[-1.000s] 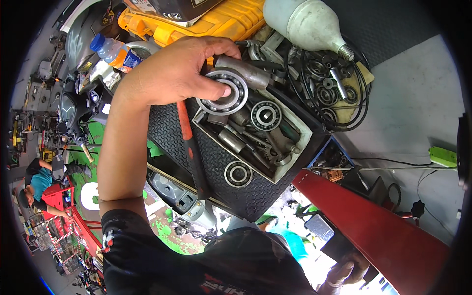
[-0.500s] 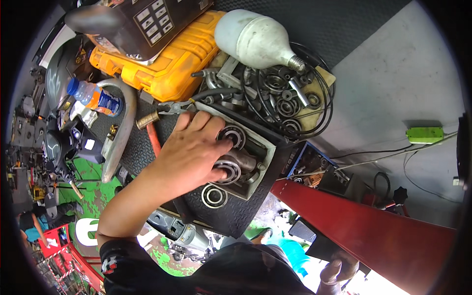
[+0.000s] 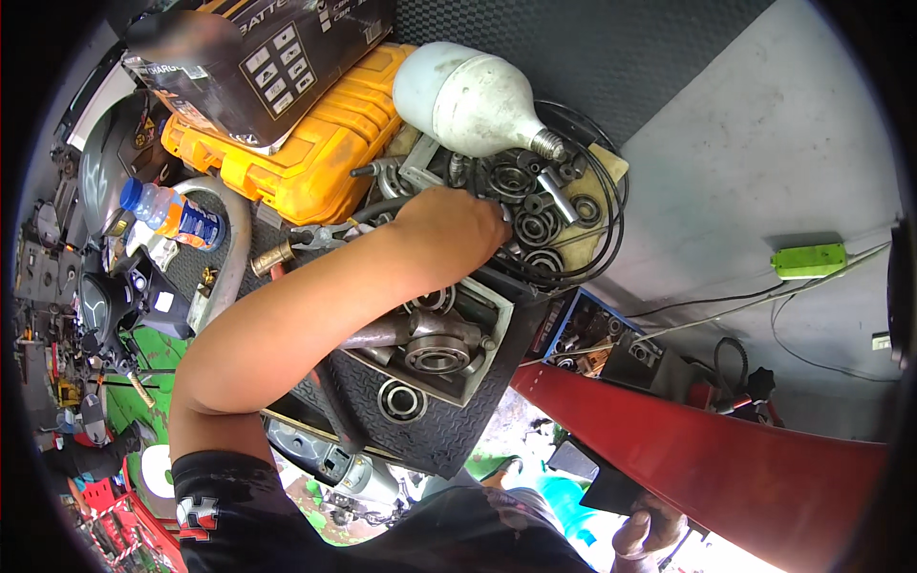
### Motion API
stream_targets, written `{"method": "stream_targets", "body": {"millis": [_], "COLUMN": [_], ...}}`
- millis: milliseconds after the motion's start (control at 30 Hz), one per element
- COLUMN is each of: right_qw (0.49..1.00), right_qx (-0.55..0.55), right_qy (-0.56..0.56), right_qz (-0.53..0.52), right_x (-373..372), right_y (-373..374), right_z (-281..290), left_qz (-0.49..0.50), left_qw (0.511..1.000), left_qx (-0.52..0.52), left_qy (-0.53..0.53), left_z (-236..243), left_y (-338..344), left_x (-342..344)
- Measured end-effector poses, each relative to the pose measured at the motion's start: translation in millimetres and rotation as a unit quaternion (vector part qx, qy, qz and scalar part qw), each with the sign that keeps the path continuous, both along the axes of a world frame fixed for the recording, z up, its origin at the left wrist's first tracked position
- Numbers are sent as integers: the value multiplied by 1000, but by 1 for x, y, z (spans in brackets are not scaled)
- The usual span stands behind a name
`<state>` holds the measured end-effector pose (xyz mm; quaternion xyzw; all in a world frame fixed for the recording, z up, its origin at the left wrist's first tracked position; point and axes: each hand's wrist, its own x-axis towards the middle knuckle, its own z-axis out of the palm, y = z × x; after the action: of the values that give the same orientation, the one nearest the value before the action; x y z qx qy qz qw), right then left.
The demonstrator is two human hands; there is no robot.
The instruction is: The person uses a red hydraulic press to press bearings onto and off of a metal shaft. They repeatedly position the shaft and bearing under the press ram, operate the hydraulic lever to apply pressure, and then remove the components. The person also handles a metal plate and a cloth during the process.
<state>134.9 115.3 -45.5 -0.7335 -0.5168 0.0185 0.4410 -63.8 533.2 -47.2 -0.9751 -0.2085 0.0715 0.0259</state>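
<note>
My left hand (image 3: 458, 224) reaches across the bench into a pile of metal parts. Its fingers are curled at a small metal piece I cannot make out; the fingertips are mostly hidden. Beside them lie several ring bearings (image 3: 535, 227) and a shiny metal tube (image 3: 557, 196). Beneath my forearm, a pale open box (image 3: 494, 336) holds a steel shaft-like part and a large ball bearing (image 3: 437, 355). One loose bearing (image 3: 386, 405) rests on the black mat near the box. Low at the right, my right hand (image 3: 651, 533) is curled beside a red panel; whatever it holds is unclear.
A big white bulb (image 3: 478, 100) and coiled black cable (image 3: 621, 215) lie over the parts. Left are a yellow case (image 3: 296, 158) under a carton, a plastic bottle (image 3: 177, 215), pliers (image 3: 320, 234) and a hammer (image 3: 274, 258). The red panel (image 3: 707, 449) stands at the right.
My left hand has left the bearings in the pale box and moved away and right into the parts pile. The large bearing stays in the box. My right hand has barely moved.
</note>
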Motion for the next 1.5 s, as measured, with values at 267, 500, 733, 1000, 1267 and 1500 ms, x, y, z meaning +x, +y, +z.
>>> {"method": "stream_targets", "body": {"millis": [267, 500, 733, 1000, 1267, 1500], "right_qw": [1000, 999, 999, 996, 998, 996], "right_qx": [9, 16, 25, 60, 36, 34], "right_qy": [-18, -31, -45, -64, -45, -78], "right_qz": [3, 0, -3, 22, 16, -16], "right_x": [-1, -5, -6, 2, -3, -6], "right_y": [9, 17, 13, 7, 6, 13], "right_z": [3, 3, 6, 5, 11, 14], "left_qz": [24, 40, 16, 233, 178, 203], "left_qw": [998, 987, 990, 960, 981, 975], "left_qx": [-38, -92, -116, -82, -44, -69], "left_qy": [39, -125, -82, -131, 62, -57], "left_z": [-4, -2, 23, -37, -25, -92], "left_y": [26, 29, -6, 15, 65, 98], "left_x": [6, -14, 18, 145, 175, 171]}}
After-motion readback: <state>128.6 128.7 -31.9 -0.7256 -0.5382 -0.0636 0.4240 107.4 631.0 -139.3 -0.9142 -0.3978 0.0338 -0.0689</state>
